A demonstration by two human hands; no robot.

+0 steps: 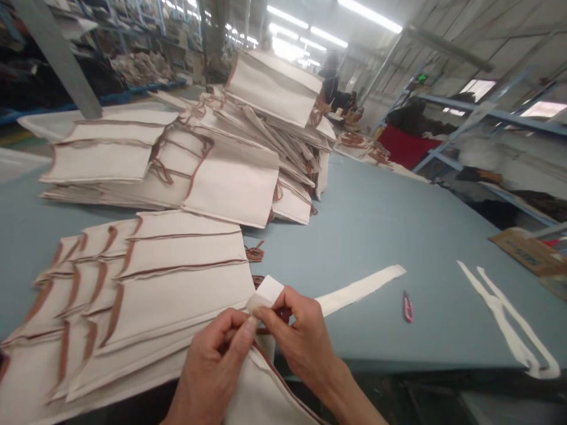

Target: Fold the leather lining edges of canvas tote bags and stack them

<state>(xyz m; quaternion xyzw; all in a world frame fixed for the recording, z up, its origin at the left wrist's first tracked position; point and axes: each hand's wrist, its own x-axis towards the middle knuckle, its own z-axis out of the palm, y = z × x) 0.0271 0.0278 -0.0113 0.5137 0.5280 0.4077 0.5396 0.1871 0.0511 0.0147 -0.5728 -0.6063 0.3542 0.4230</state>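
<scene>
My left hand (217, 360) pinches the top edge of a cream fabric panel with brown trim (270, 383) at the table's front edge. My right hand (303, 336) has thumb and forefinger closed on a small white tag (269, 290), just above the panel. The fingertips of both hands almost meet there. What else the curled fingers cover is hidden. To the left, overlapping cream panels with brown edging (186, 295) lie in rows, close to my left hand. A cream fabric strip (363, 289) stretches away beyond my right hand.
Pink thread snips (408, 308) lie right of the strip on the blue-green table (367, 218). Farther right are narrow cream offcuts (509, 324) and a cardboard piece (531, 254). Tall stacks of panels (234, 171) stand behind. A person (330, 82) is in the background.
</scene>
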